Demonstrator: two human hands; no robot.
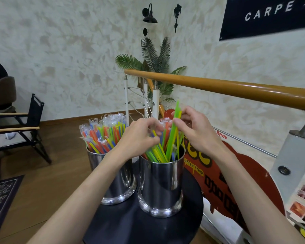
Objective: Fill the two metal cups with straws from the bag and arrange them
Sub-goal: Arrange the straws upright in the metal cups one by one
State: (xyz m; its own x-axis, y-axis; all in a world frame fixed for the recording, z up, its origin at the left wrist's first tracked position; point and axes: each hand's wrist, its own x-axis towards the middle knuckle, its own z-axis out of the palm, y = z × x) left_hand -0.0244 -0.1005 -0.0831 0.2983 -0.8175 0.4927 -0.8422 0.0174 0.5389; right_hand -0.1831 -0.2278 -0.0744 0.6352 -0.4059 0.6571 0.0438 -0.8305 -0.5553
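Observation:
Two shiny metal cups stand side by side on a small round black table (130, 224). The left cup (119, 184) is packed with wrapped straws (104, 132) in orange, yellow, green and blue. The right cup (161, 185) holds a looser bunch of straws (159, 152). My left hand (139, 136) is curled over the right cup's straws and grips their tops. My right hand (195, 131) pinches a green straw (173, 136) that sticks up higher than the rest. No bag is in view.
A wooden handrail (236, 87) on white posts runs across behind the table. A red coffee-shop sign (227, 175) leans against the railing at right. A black folding chair (19, 127) stands on the wood floor at left, and a potted palm (157, 62) in the corner.

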